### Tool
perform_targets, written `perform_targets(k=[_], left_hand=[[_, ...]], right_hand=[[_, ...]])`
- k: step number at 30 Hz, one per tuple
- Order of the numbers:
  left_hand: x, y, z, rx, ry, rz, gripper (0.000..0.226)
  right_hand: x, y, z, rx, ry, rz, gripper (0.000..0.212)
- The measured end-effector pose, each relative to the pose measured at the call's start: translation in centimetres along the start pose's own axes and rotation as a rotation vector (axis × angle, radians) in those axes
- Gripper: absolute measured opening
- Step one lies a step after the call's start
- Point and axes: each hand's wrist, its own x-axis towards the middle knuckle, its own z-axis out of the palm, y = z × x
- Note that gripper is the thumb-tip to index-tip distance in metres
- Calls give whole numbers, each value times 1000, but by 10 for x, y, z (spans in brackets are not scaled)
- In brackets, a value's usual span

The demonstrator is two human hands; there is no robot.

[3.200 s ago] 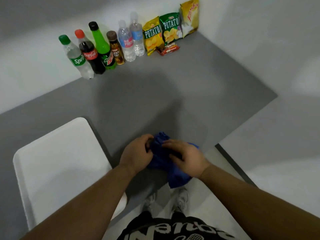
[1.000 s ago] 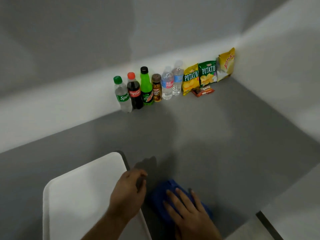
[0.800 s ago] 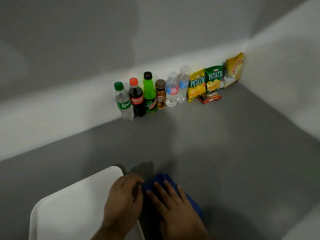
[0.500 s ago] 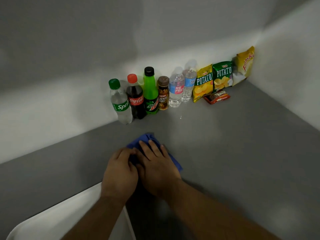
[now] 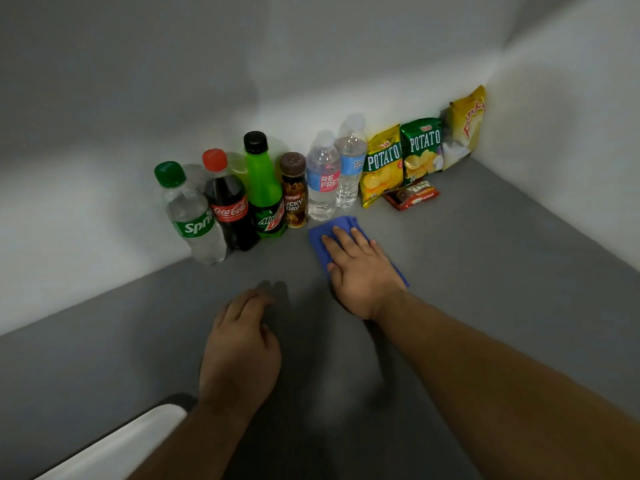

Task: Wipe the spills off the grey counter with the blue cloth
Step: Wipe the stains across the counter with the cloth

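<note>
The blue cloth lies flat on the grey counter, just in front of the water bottles. My right hand presses down on it with the palm and spread fingers, covering most of it. My left hand rests on the counter nearer to me, left of the cloth, fingers loosely curled and holding nothing. I cannot make out any spill on the counter surface.
Against the back wall stand a Sprite bottle, a Coca-Cola bottle, a green Mountain Dew bottle, a brown drink bottle and two water bottles. Chip bags and a snack pack fill the corner. A white chair sits at lower left.
My right hand has pushed the cloth away from me toward the bottles. My left hand has let go of the cloth and stayed behind on the counter.
</note>
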Motion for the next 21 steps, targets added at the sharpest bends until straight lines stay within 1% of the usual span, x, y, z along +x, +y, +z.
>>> perform_targets(k=[5, 13, 21], left_hand=[[16, 35, 25, -4, -20, 97, 46], [43, 104, 84, 9, -91, 169, 42], [80, 164, 133, 60, -42, 283, 39]], right_hand=[[-10, 50, -11, -20, 5, 52, 59], [-38, 142, -29, -65, -8, 17, 59], [-26, 218, -50, -70, -4, 59, 58]])
